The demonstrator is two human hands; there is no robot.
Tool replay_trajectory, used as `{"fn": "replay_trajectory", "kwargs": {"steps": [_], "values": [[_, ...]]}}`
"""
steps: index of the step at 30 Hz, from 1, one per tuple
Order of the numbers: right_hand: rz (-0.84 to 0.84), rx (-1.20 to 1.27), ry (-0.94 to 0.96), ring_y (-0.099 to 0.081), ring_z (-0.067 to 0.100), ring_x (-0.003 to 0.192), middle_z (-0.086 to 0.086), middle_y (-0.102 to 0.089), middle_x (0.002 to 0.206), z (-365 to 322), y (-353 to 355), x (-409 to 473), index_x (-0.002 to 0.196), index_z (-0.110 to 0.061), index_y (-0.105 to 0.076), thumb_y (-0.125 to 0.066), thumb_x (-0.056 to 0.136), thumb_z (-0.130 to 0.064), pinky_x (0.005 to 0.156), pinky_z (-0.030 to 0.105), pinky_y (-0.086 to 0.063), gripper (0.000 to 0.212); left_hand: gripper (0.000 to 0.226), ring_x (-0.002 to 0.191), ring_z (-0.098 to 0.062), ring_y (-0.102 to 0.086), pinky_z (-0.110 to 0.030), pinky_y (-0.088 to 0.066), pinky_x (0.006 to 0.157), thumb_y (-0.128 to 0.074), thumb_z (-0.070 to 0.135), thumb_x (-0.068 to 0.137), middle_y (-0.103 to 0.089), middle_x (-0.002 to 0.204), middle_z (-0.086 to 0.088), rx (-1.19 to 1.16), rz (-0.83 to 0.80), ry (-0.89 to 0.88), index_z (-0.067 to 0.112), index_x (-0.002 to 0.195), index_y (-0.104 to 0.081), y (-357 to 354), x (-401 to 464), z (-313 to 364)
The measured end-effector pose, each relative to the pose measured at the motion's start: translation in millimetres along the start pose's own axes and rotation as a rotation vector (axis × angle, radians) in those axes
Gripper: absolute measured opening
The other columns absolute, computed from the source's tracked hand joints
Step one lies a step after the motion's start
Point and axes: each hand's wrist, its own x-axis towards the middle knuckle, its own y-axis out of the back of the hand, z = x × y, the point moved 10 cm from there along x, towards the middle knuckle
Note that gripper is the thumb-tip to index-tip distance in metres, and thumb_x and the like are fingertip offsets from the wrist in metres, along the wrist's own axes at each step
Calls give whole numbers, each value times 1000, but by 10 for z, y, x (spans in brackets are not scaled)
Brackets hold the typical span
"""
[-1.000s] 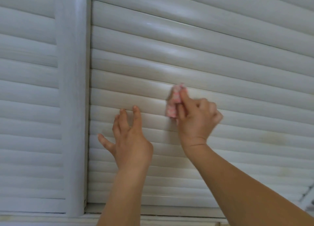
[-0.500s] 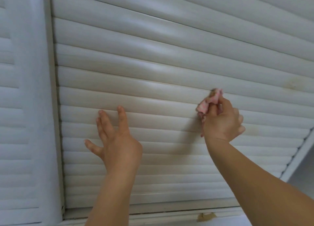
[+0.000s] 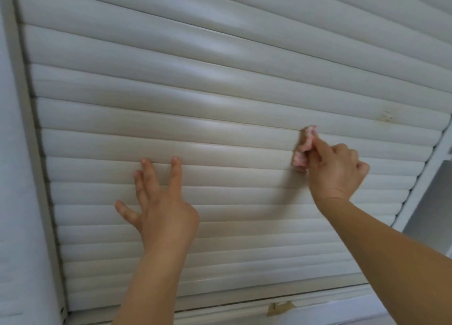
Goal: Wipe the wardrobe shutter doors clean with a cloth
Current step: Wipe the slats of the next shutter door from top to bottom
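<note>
- Head view: right hand [image 3: 335,170] is pinching a soft, light pink cloth [image 3: 304,146], bunched at its fingertips.
- Cloth is pressing against the stiff, ribbed shutter door [image 3: 220,100].
- Left hand [image 3: 161,202], fingers spread, is bracing flat on slats.

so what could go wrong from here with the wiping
The right hand holds the pink cloth bunched small, so only a narrow strip touches the slats and the grooves between them may get skipped. The brownish stain lies above and to the right of the cloth, so a stroke along the current slat could miss it. The left hand rests its fingers on the shutter door and might leave fresh prints.
</note>
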Motion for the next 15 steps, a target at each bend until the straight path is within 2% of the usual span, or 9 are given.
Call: {"fn": "replay_trajectory", "kwargs": {"steps": [4, 8, 10, 13, 15], "values": [[-106, 50, -367, -46, 36, 110, 18, -52, 115, 499, -91, -1, 137, -40, -44, -31, 101, -34, 92, 44, -30, 38, 99, 141, -13, 19, -55, 10, 108, -46, -3, 75, 29, 152, 5, -18, -19, -15, 46, 144, 5, 9, -7, -51], [-151, 245, -471, -46, 33, 116, 15, -45, 128, 236, -254, -303, 147, -38, -27, -29, 99, -39, 99, 45, -26, 48, 99, 141, -9, 16, -54, 11, 109, -46, -7, 74, 26, 152, 10, -9, -26, -47, 42, 146, 2, 18, 2, -125], [-140, 295, -428, -46, 31, 115, 12, -47, 128, -42, -289, -562, 146, -33, -32, -30, 92, -44, 98, 44, -25, 55, 100, 141, -7, 17, -52, 11, 110, -45, -9, 73, 27, 152, 11, 0, -41, -59, 40, 147, 2, 15, -1, -158], [-157, 172, -172, -46, 31, 111, 11, -50, 125, -607, -385, -938, 146, -32, -33, -47, 93, -20, 90, 39, -27, 56, 98, 141, -7, 15, -45, 7, 113, -46, -8, 73, 25, 152, 11, 24, -49, -96, 37, 147, 1, 36, 2, -184], [-115, 136, 37, -52, 31, 97, 10, -60, 110, -1058, -375, -1122, 136, -28, -50, -49, 87, -17, 80, 36, -27, 51, 95, 141, -7, 12, -40, 3, 114, -47, -6, 74, 22, 154, 10, 34, -44, -129, 34, 148, -2, 63, 18, -195]]}}
